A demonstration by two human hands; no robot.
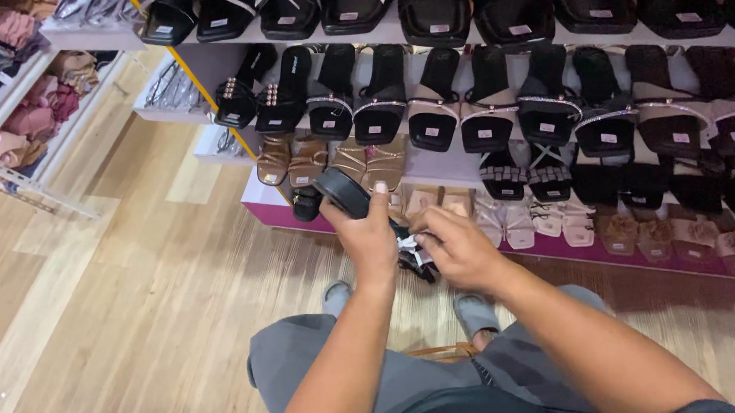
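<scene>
My left hand (367,232) grips a black sandal (343,191) by its sole, held up in front of the low shelves. My right hand (458,248) is just to the right of it, with the fingers pinched on the sandal's straps and a small white tag (410,245) hanging there. Both hands are over the wooden floor, above my knees in grey trousers. Part of the sandal is hidden behind my left hand.
Tiered white shelves (433,164) with a magenta base (557,250) carry rows of black, brown and beige sandals across the back. A second rack (12,92) with pink and dark footwear stands at the far left. Wooden floor (119,315) stretches left of me.
</scene>
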